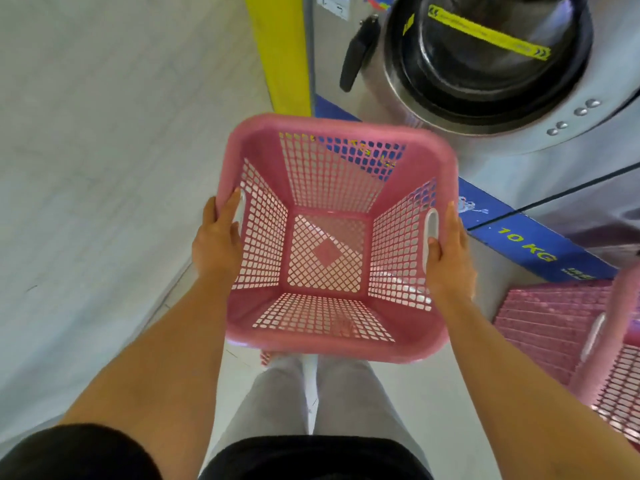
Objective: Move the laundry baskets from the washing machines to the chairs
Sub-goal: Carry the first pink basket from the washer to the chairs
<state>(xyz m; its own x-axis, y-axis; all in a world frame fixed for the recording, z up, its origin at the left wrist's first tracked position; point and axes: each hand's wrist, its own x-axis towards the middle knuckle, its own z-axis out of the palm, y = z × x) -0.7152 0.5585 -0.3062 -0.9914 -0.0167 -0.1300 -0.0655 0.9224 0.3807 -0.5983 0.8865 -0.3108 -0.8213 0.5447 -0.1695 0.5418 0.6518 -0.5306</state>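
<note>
- The pink laundry basket [337,237] is held in the air in the middle of the scene, above the pale floor [86,168] and in front of the person's legs; its opening faces up and it is empty; its walls and bottom are a grid of holes.
- The left hand [218,237] grips the left rim beside the left handle slot; its fingers [230,206] lie pressed together along the outside of the rim; I cannot tell where the thumb is.
- The right hand [450,258] grips the right rim; the thumb [433,247] is hooked into the white handle slot and the other fingers lie together along the outside wall.
- A second pink basket [588,341] is near on the right, partly out of view; it is apart from the held one.
- Far on the right stands a steel washing machine [485,64] with a round door; under it runs a blue strip [533,244] with "10 KG" in yellow.
- A yellow post [280,53] stands just left of the machine.
</note>
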